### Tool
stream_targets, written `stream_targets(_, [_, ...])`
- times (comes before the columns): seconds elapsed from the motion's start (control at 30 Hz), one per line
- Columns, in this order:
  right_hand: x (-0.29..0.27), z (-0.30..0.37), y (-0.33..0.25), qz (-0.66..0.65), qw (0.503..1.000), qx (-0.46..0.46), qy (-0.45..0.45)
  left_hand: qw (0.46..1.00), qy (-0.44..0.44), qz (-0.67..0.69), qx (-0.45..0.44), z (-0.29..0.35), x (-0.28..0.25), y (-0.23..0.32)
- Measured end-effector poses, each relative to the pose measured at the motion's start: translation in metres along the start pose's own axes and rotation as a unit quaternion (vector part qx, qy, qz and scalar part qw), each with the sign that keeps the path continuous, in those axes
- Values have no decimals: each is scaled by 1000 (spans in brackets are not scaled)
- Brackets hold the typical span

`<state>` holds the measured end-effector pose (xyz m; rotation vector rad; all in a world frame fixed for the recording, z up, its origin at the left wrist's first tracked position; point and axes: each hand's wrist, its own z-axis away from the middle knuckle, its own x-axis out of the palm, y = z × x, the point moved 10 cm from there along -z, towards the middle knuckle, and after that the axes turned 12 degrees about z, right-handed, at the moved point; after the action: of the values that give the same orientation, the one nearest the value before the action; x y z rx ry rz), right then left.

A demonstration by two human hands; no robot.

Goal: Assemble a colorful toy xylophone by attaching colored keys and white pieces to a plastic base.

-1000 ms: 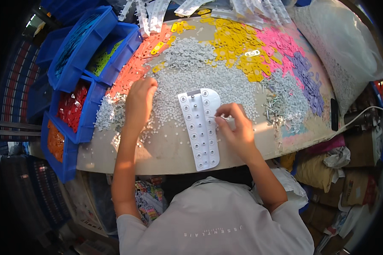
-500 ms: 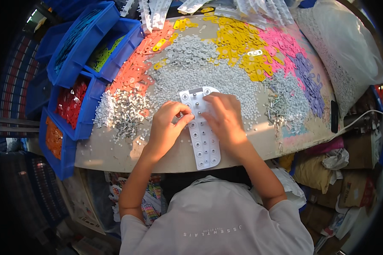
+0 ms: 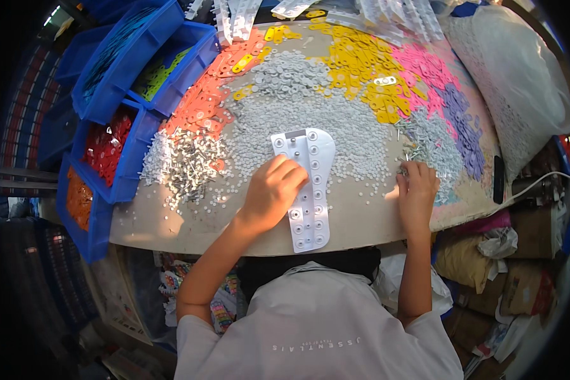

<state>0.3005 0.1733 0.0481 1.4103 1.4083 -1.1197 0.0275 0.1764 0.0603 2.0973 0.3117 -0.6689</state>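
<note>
A long white plastic panel (image 3: 321, 166), wide and rounded at its far end, lies on the table in front of me. Rows of round sockets run along both its sides, and small metal pins stand in its middle strip. Over the panel's left edge is my left hand (image 3: 273, 193), its fingers closed in a pinch; whatever is between the fingertips is hidden. My right hand (image 3: 419, 190) is at the near left edge of a pile of silvery pins (image 3: 434, 149), fingers curled down and drawn together. I cannot make out what its fingertips hold.
Small grey round pieces (image 3: 285, 120) cover the table's middle. Yellow (image 3: 354, 60), pink (image 3: 424, 69), purple (image 3: 462, 126) and coral (image 3: 199, 101) flat pieces lie around them. Metal fasteners (image 3: 193, 158) lie left. Blue bins (image 3: 123, 183) stand at the left, a clear sack (image 3: 506, 82) at the right.
My right hand has left the panel and moved right to the pile of pins. My left hand has shifted slightly right and down, further over the panel.
</note>
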Motion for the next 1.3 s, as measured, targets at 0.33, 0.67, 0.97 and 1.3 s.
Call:
stream_targets(0.33, [4, -3, 1, -5, 1000, -17, 9, 990, 61, -123, -41, -17, -55, -39])
stream_targets(0.67, [-3, 0, 0, -33, 998, 6, 59, 953, 19, -272, -128, -16, -119, -155])
stream_targets(0.97, [-17, 6, -39, -295, 954, 12, 49, 967, 92, 122, -204, -11, -82, -71])
stream_targets(1.3, [-7, 37, -128, -467, 876, -49, -107, 982, -64, 140, -113, 16, 5, -15])
